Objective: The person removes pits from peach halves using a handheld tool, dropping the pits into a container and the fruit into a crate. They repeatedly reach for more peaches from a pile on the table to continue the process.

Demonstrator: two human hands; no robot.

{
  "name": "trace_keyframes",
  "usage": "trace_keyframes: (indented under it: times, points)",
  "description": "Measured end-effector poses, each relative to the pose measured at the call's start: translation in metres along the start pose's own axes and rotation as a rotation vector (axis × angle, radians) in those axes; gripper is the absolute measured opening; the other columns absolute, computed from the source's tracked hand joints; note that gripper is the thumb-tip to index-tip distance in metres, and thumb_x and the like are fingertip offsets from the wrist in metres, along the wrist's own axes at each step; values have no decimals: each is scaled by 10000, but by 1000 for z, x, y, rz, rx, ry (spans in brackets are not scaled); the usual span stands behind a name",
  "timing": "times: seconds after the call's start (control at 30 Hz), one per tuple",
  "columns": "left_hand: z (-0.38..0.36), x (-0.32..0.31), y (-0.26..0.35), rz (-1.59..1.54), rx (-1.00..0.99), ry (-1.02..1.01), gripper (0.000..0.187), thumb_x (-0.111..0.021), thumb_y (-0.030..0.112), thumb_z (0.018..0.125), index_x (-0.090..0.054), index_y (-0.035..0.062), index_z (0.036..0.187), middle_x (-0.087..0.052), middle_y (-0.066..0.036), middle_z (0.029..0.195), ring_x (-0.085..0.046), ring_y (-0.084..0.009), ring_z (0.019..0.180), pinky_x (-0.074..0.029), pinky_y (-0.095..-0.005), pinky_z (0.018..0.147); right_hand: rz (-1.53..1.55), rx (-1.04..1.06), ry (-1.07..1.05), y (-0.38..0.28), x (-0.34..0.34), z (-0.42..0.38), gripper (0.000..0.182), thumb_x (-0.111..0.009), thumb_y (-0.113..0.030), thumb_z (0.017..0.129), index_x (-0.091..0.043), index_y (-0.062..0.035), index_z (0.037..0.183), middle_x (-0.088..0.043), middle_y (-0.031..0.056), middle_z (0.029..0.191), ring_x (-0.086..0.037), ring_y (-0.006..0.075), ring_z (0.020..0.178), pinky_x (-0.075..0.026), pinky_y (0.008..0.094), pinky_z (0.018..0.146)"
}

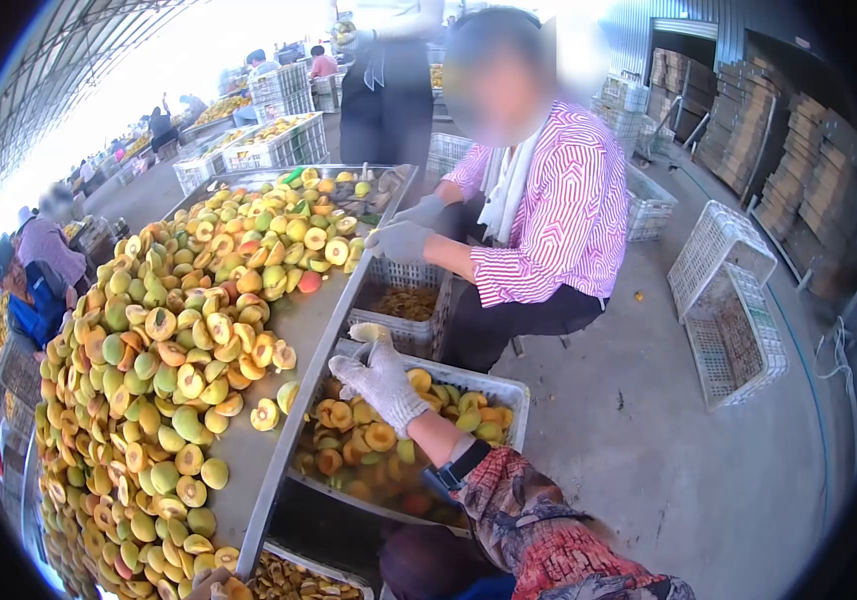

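My right hand (pixel 380 378), in a whitish knit glove, is over a white crate (pixel 520 400) of halved yellow-orange fruit (pixel 380 436) that look like apricots. Its fingers are apart, close to the metal rim (pixel 293 405) of the sorting table, with nothing visible in them. Only a gloved bit of my left hand (pixel 210 584) shows at the bottom edge, beside the fruit heap; its fingers are mostly cut off. On the table lies a large heap of green-yellow fruit (pixel 163 380), many cut in half with brown pits showing.
A co-worker in a striped shirt (pixel 558 205) sits across the corner, gloved hands (pixel 403 238) at the rim. Crates of brownish pieces stand below the rim, one far (pixel 403 303), one near (pixel 303 580). Stacked crates (pixel 728 300) stand on the right floor; other people work behind.
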State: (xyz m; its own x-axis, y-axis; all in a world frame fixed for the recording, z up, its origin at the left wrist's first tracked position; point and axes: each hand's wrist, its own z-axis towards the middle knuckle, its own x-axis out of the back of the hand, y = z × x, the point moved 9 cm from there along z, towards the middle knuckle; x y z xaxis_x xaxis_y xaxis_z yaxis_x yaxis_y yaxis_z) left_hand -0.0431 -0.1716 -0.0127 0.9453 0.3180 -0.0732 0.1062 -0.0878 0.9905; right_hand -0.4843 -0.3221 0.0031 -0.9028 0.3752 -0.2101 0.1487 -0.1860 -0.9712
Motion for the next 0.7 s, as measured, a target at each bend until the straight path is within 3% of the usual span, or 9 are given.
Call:
trace_keyframes:
  times: [0.4, 0.7]
  points:
    - [1, -9, 1, 47, 15, -5, 431, -629, 260, 859, -561, -33, 1169, -601, -124, 1031, -577, -221, 915, -489, -326, 802, -21, 6, 39, -2, 9, -2, 500, -735, -185, 826, -411, -66, 1187, -531, 70, 938, -575, 122, 705, -527, 257, 502]
    - [2, -4, 1, 54, 11, -2, 445, -639, 241, 842, -534, -26, 1183, -586, -128, 1046, -569, -219, 937, -488, -336, 818, -38, 27, 13, -5, 8, -3, 475, -733, -192, 829, -434, -50, 1170, -591, 63, 938, -582, 103, 701, -523, 242, 517]
